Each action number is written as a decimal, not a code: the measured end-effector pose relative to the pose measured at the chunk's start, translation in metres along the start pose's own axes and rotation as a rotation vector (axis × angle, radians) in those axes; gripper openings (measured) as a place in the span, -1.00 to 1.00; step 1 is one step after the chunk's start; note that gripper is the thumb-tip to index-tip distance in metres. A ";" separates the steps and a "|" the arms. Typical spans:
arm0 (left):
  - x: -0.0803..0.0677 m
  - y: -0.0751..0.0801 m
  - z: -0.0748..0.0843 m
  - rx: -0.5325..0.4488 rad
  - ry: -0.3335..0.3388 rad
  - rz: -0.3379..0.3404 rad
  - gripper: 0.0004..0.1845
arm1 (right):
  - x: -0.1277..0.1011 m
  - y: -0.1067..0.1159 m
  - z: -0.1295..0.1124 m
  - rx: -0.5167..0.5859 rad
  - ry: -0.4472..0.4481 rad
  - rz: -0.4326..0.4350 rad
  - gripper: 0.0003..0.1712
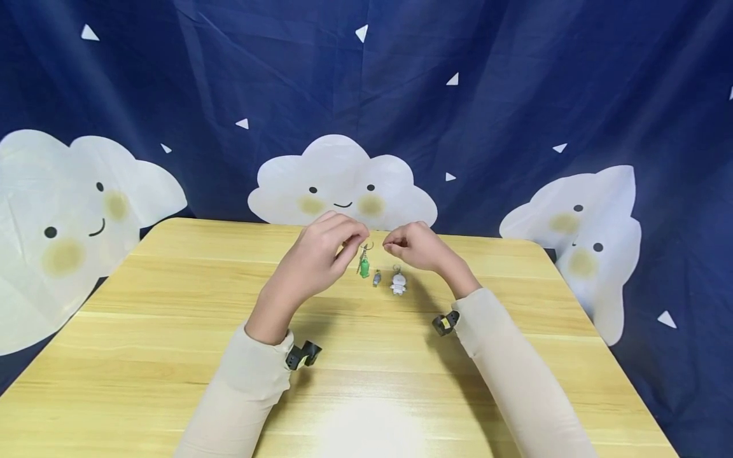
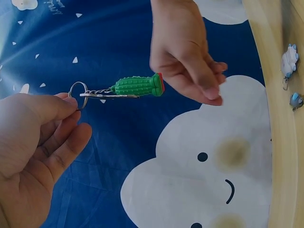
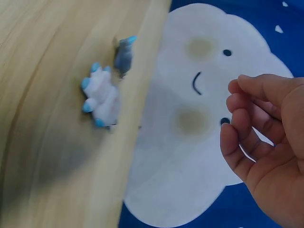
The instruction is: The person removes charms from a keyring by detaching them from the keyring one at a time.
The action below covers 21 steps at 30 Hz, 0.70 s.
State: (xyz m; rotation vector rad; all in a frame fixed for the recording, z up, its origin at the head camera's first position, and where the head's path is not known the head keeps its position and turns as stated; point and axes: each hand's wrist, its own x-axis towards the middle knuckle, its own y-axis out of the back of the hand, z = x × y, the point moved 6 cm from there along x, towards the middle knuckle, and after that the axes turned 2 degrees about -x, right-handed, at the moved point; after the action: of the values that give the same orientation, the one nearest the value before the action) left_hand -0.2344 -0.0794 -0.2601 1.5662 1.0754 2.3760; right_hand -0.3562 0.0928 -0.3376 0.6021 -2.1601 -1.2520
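Above the far middle of the wooden surface (image 1: 172,331), your left hand (image 1: 321,257) has its thumb and forefinger pinched on the metal ring (image 2: 77,90) of a green cactus keychain (image 2: 137,86), so the charm hangs free in the air on its short chain, clear of the wood. Your right hand (image 1: 415,245) sits just beside it with its fingers (image 3: 240,118) loosely curled and gripping nothing; in the left wrist view its fingertips are close to the red-tipped end of the charm but apart from it. By my reading you are in the lifted, holding stage, with the second hand coming in to meet the keychain. Whatever the right hand does with it, the charm swings on its links, so you would want to steady it and close on the body or the ring squarely rather than brush it. Below the hands, a small grey charm (image 1: 376,278) and a white figure keychain (image 1: 398,284) lie on the surface near each other, untouched. Some things you cannot settle here: the head view hides the pinch behind your knuckles, the right wrist view is blurred on the two resting charms, and what the grey one depicts is too small to tell. The cloud-print backdrop (image 1: 343,184) hangs behind everything.
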 end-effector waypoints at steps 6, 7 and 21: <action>0.000 0.000 0.001 -0.009 0.001 0.007 -0.93 | -0.009 0.013 -0.021 -0.002 0.067 0.052 -0.85; 0.000 0.001 0.000 -0.010 0.001 0.011 -0.94 | -0.010 0.015 -0.025 -0.001 0.078 0.063 -0.85; 0.001 0.007 -0.001 -0.014 0.026 0.081 -0.92 | -0.035 0.041 -0.092 0.073 0.351 0.304 -0.90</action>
State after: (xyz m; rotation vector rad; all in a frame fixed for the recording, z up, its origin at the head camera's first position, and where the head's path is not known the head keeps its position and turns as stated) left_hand -0.2338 -0.0848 -0.2557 1.6083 1.0169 2.4568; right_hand -0.2733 0.0757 -0.2728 0.4603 -1.9205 -0.8401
